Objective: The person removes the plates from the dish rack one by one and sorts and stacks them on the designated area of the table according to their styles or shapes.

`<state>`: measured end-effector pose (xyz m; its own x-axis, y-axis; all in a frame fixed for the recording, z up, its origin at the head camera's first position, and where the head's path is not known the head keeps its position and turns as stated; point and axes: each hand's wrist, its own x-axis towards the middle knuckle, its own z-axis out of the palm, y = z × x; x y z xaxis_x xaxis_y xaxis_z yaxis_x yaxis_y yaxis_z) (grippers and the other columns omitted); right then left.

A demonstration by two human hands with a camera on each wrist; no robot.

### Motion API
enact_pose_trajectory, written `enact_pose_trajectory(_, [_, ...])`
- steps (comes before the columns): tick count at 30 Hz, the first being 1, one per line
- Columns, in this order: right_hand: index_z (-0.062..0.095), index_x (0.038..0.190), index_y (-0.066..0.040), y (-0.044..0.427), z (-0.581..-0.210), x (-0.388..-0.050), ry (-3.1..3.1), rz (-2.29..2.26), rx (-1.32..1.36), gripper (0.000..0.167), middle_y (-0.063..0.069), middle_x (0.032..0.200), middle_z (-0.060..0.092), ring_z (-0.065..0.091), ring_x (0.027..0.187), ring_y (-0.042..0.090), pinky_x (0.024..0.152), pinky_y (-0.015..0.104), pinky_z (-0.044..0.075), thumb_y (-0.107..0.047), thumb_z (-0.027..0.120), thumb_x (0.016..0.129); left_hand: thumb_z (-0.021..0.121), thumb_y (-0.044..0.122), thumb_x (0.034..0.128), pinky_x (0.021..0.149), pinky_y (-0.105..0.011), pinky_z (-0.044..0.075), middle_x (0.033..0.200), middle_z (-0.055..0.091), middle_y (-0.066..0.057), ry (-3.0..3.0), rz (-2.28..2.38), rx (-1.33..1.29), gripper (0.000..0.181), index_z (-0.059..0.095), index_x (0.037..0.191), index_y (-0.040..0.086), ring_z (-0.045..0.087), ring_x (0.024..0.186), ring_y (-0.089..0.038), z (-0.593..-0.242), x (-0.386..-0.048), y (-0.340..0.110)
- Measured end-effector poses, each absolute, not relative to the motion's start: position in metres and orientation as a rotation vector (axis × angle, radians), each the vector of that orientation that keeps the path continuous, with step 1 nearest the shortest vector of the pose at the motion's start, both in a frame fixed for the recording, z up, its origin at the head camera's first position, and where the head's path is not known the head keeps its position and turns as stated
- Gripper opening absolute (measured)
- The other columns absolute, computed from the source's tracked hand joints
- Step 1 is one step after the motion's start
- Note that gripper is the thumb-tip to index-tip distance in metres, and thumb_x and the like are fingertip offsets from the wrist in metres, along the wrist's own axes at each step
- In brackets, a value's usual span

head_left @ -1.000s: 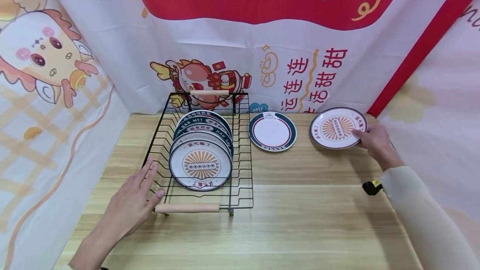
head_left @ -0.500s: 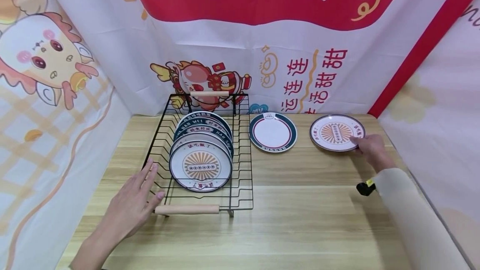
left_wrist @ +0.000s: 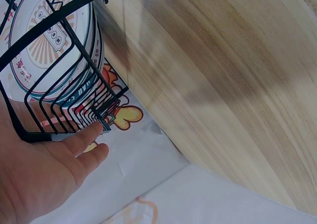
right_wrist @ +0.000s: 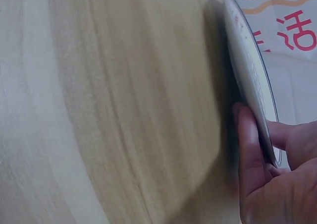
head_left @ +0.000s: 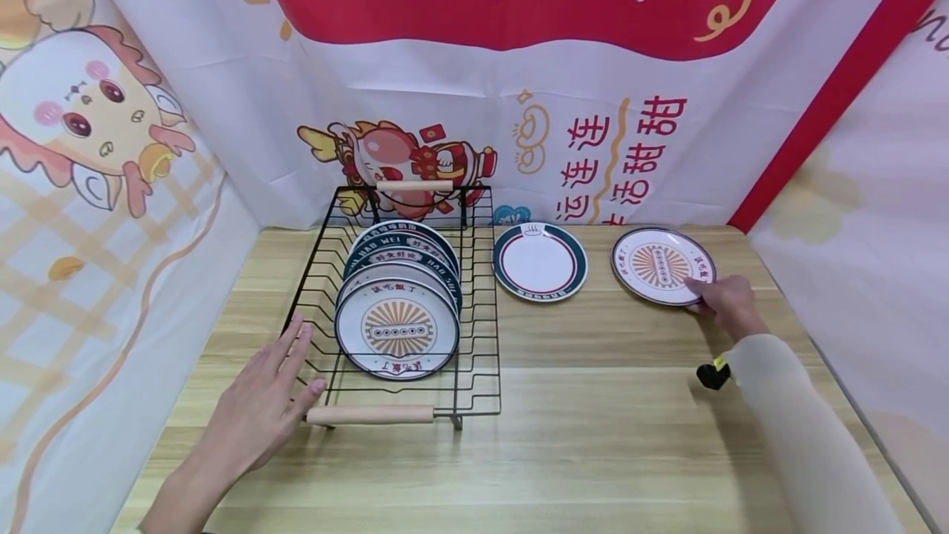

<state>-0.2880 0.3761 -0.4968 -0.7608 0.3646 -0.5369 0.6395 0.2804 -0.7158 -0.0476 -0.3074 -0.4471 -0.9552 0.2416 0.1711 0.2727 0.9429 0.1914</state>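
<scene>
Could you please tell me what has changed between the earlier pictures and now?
The right hand, still gripping the round white orange-sunburst plate, has moved slightly left and down in the head view. The left hand, black wire rack and round green-rimmed white plate stayed put.

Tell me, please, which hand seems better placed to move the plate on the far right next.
Probably the right hand: its fingers are under the edge of that plate, with the thumb on top. The left hand is well away, at the left side of the rack.
</scene>
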Motion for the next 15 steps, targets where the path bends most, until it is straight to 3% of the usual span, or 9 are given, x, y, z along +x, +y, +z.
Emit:
enact_pose_trajectory(8, [0.052, 0.14, 0.011, 0.3726, -0.5027, -0.2891, 2.294, -1.442, 0.948, 0.061, -0.001, 0.065, 0.068, 0.073, 0.06, 0.01, 0.066, 0.025, 0.064, -0.033, 0.072, 0.102, 0.049, 0.046, 0.1114, 0.118, -0.066, 0.035, 0.178, 0.009, -0.012, -2.949, -0.319, -0.393, 0.077, 0.021, 0.168, 0.002, 0.039, 0.145, -0.054, -0.4486, -0.0479, -0.3078])
enact_pose_trajectory(15, [0.061, 0.123, 0.011, 0.3695, -0.5011, -0.2836, 2.45, -1.26, 0.891, 0.059, -0.003, 0.06, 0.065, 0.068, 0.054, 0.008, 0.057, 0.021, 0.056, -0.042, 0.074, 0.099, 0.05, 0.045, 0.1111, 0.119, -0.065, 0.034, 0.178, 0.009, -0.011, -2.948, -0.322, -0.392, 0.077, 0.021, 0.168, 0.003, 0.039, 0.146, -0.054, -0.448, -0.0472, -0.3076])
